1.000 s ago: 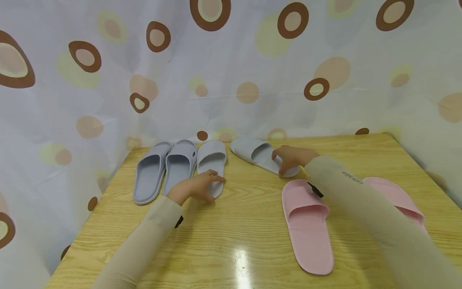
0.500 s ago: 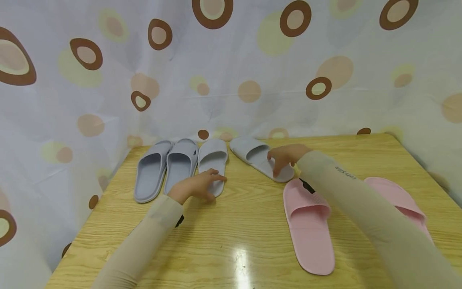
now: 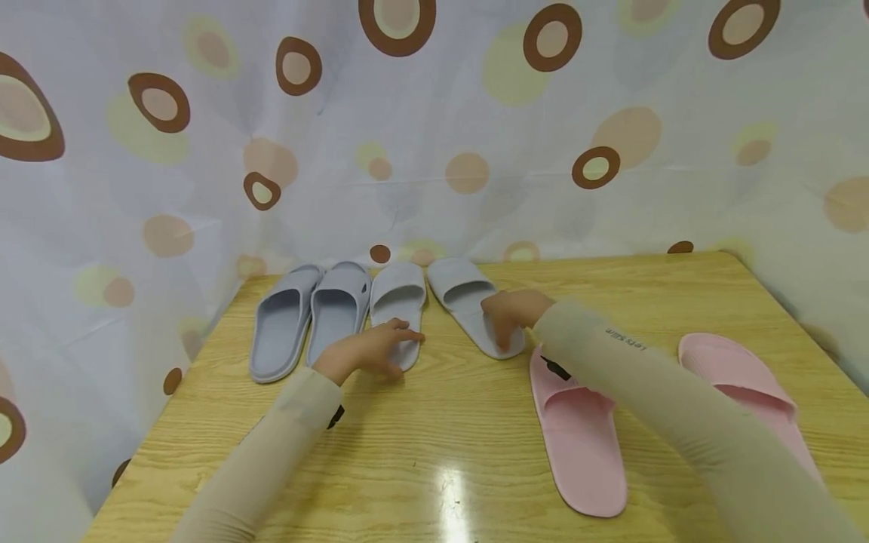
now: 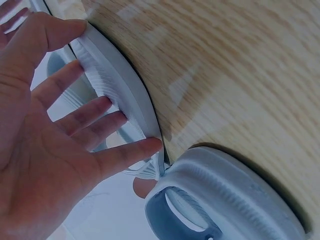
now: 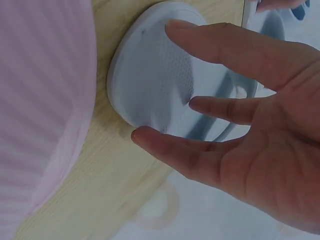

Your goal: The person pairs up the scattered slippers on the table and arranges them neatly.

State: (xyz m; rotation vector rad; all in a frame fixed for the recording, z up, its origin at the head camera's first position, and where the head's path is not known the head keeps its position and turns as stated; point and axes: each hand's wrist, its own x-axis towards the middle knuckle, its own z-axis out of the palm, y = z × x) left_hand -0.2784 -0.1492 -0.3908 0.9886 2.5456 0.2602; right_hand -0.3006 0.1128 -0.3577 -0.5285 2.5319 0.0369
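At the back of the table lie two pale grey slippers. The left one (image 3: 397, 285) sits under my left hand (image 3: 370, 351), whose straight, spread fingers reach over its footbed; in the left wrist view the fingertips overlap the edge of this slipper (image 4: 127, 87). Angled with its toe toward it is the other pale slipper (image 3: 462, 283). Over that one's heel, my right hand (image 3: 516, 311) spreads its thumb and fingers across the width. The right wrist view shows those fingers (image 5: 185, 160) fairly straight, one tip at the far edge of the heel (image 5: 145, 75).
Two darker grey slippers (image 3: 274, 339) stand side by side on the left. A pink slipper (image 3: 585, 452) lies partly under my right forearm, with another pink slipper (image 3: 729, 369) further right. A spotted curtain (image 3: 434, 136) borders the wooden table (image 3: 380, 467).
The right pale slipper has turned, its heel swinging left and toward me with my right hand, so it now lies closer to parallel with the left one. My left hand stays in place.
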